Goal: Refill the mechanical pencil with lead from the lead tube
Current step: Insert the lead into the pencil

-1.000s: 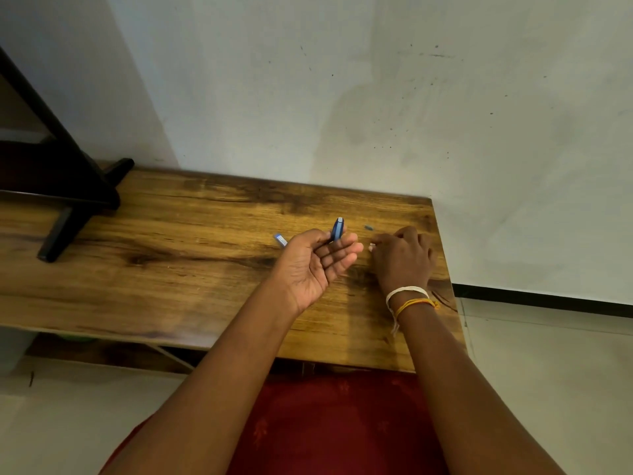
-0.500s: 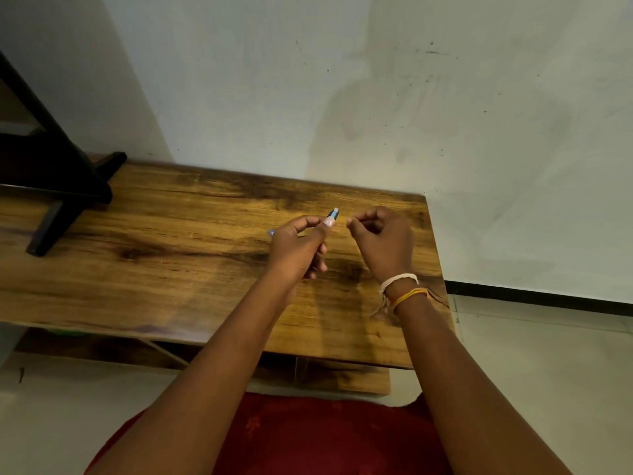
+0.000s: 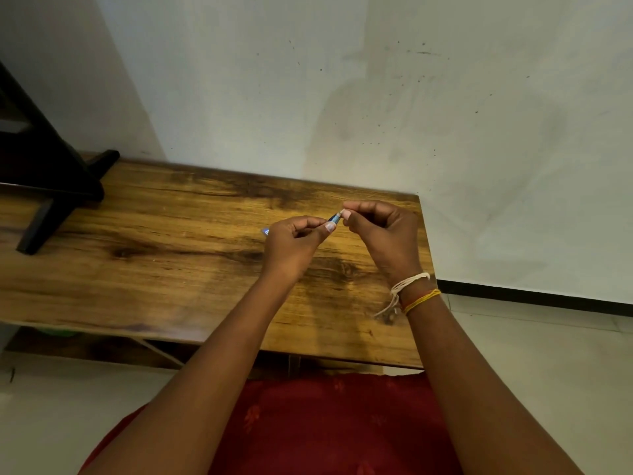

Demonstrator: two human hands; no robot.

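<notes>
Head: both hands' fingers (image 3: 329,227) pinching pencil (image 3: 335,219)

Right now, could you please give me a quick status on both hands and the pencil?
Left hand grips blue pencil, held above table. Right hand pinches at its pale end. Nothing in the way.

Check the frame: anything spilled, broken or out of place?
Nothing stands out. Left hand grips the pencil; right hand pinches at its end, over the table. What the right fingers hold is too small to tell.
</notes>
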